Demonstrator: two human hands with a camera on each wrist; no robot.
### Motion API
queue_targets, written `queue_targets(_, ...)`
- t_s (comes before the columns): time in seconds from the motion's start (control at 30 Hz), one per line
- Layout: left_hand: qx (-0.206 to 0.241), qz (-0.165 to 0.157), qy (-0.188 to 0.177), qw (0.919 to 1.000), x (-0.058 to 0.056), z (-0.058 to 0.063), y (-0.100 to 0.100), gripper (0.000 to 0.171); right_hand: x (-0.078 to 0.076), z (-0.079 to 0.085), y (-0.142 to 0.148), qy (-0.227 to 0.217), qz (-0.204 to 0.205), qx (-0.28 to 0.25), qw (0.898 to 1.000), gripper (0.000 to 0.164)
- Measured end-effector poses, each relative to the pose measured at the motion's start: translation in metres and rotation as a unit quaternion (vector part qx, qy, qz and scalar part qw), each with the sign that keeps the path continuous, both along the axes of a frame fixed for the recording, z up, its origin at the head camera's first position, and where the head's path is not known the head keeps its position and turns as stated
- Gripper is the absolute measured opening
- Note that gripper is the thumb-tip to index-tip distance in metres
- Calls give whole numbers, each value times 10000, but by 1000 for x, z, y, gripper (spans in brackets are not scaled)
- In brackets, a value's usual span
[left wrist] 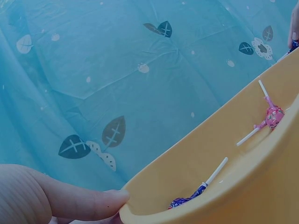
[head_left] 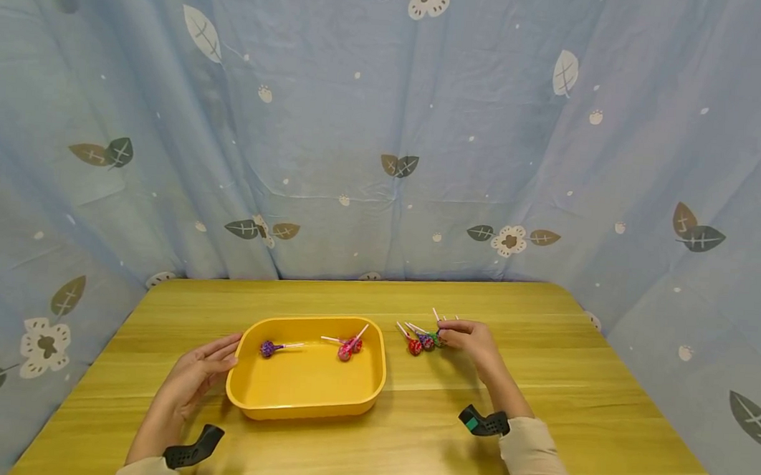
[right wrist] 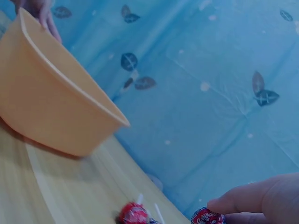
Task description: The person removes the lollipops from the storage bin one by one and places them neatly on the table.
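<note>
Touching left rim of yellow tray (head_left: pixel 302 380) with extended left hand (head_left: pixel 197 375). Pinching dark-wrapped lollipop (right wrist: pixel 207 216) in right hand (head_left: pixel 473 341), right of tray, near red lollipop (head_left: pixel 415 347). Noted three lollipops (head_left: pixel 345 352) inside tray.

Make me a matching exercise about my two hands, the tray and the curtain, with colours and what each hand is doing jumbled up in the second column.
Column one:
1. Left hand
2. Right hand
3. Tray
4. Curtain

Column two:
A. Blue
B. Pinching a lollipop
C. Yellow
D. Touching the tray's edge

Pairs: 1-D, 2-B, 3-C, 4-A
</note>
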State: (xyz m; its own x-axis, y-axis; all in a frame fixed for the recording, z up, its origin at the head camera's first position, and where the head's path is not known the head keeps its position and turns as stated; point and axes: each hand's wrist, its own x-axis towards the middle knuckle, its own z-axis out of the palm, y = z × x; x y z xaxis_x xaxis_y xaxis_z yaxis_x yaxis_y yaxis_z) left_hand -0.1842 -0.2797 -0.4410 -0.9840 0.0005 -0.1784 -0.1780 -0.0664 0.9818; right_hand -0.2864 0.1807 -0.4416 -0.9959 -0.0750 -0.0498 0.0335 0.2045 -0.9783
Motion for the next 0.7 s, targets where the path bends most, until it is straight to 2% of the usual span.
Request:
queue_targets(0.47,33,38,-55,10000,0,0,0,67,-6,-5,27,74,-758,371,9964,33)
queue_targets(0.7,3,67,-134,9999,0,0,1,67,-16,-16,42,8,-1194,410,9920,31)
